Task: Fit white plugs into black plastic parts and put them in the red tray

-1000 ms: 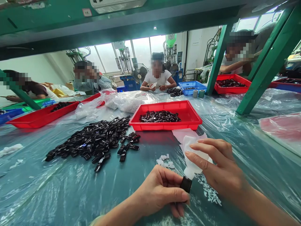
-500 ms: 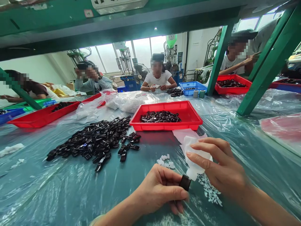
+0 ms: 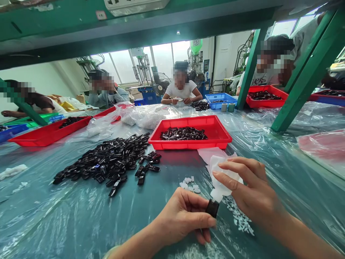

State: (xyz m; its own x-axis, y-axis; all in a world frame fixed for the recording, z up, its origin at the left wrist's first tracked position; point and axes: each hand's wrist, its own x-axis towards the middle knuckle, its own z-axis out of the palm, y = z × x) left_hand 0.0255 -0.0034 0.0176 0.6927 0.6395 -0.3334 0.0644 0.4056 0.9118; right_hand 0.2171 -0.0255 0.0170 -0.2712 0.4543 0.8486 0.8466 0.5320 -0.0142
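Small black rectangular piece (image 3: 212, 208), lower right of frame, pinched between thumb and fingers of left hand (image 3: 185, 216). Right hand (image 3: 254, 190) got thin white sheet-like piece (image 3: 219, 176) in its fingers, lower tip right at black one's top edge, can't tell if actually touching. Small white scraps (image 3: 241, 217) scattered on plastic-covered green surface (image 3: 54, 223) nearby. Big heap of glossy black pieces (image 3: 107, 158) left of centre, red rectangular plastic tray (image 3: 188, 145) mid-frame.
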